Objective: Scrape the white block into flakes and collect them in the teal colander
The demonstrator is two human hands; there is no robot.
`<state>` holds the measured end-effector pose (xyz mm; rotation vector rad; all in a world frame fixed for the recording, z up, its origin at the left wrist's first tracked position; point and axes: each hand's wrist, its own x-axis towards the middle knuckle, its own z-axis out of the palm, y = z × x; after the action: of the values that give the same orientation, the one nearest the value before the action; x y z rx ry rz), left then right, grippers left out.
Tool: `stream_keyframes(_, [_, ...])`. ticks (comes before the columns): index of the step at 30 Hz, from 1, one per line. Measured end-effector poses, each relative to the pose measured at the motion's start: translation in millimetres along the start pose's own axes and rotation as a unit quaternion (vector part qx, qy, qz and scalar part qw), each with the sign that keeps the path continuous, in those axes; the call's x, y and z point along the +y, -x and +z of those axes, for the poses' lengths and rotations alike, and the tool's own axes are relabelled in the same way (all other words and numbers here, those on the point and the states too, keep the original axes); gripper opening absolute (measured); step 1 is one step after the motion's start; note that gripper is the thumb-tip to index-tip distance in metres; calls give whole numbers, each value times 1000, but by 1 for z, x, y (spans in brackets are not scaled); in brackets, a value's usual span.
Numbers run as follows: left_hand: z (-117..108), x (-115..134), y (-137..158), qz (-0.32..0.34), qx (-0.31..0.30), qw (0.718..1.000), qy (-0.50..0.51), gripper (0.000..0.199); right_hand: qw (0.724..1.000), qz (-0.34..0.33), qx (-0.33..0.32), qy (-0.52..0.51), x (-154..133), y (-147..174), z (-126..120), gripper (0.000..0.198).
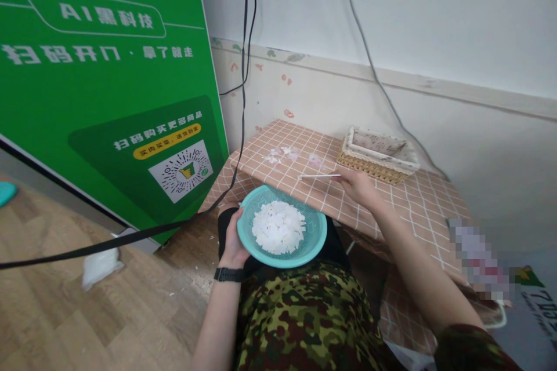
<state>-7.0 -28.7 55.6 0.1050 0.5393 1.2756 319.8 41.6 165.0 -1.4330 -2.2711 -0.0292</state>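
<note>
My left hand (pixel 235 240) grips the left rim of a turquoise plastic colander (pixel 319 232), its fingers partly hidden. The colander sits over my lap, just below the table's front edge. Small white scraps (pixel 278 227), which look like cut paper, are heaped inside it. In my right hand (pixel 357 186), a thin white strip (pixel 319 176) is pinched over the table; whether it is a stick or a card seen edge-on, I cannot tell. A few more white scraps (pixel 278 153) lie on the checked tablecloth (pixel 304 136), beyond the strip's tip.
A lined wicker basket (pixel 378 153) stands at the table's back right, near the wall. On the left rises a green cabinet (pixel 100 93). A black cable (pixel 242 104) hangs past the table's left corner. A white plastic bag (pixel 102 266) lies on the wooden floor.
</note>
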Motion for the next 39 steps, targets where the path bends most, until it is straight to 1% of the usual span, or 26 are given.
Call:
stream_keyframes(5, [-1,0,0,4,10,1000,-3,25,1000,1,5,14,5,19,-8,27])
stream_keyframes(9, [0,-1,1,2,12,1000,-3,26,1000,5,18,-14,9,27,-10,28])
stream_keyframes(13, [1,-2,2,-9,5,1000,-3,27,996,43,82,-13,8,27,1,24])
stream_keyframes(15, [2,-2,2,-9,3,1000,-3,27,993,64,94,-17,5,26,10,24])
stream_keyframes(18, [2,-3,2,-4,5,1000,-4,27,994,73,70,-47,-1,25,20,26])
stream_keyframes(20, [3,-3,2,0,9,1000,-4,27,994,75,52,-62,-5,26,23,27])
stream_keyframes(26, [3,-4,1,0,11,1000,1,27,990,96,18,-103,-13,30,17,36])
stream_keyframes(31, [3,-5,1,3,7,1000,0,26,988,94,18,-122,-33,39,17,40])
stream_keyframes(35, [2,-5,0,0,8,1000,-5,26,983,69,9,-171,-53,43,24,38])
stream_keyframes(37, [2,-5,0,0,8,1000,-3,26,978,62,2,-200,-59,42,28,37])
stream_keyframes(39, [2,-6,0,6,11,1000,-1,25,976,73,16,-204,-60,39,31,38])
